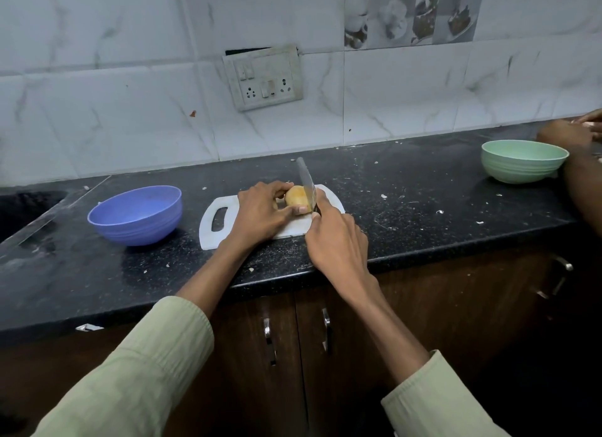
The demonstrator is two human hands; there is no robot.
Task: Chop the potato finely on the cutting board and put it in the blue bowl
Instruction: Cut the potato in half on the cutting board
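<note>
Head view: knife [307,185] across potato [295,197] mid-board.

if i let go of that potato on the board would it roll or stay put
The potato looks rounded and still whole, so it would probably rock or roll on the flat cutting board without the left hand steadying it. It looks firm under the knife, and a cut flat face would likely steady it.

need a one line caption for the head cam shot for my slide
Left hand steadies a potato on the cutting board while the right hand cuts with a knife.
</note>
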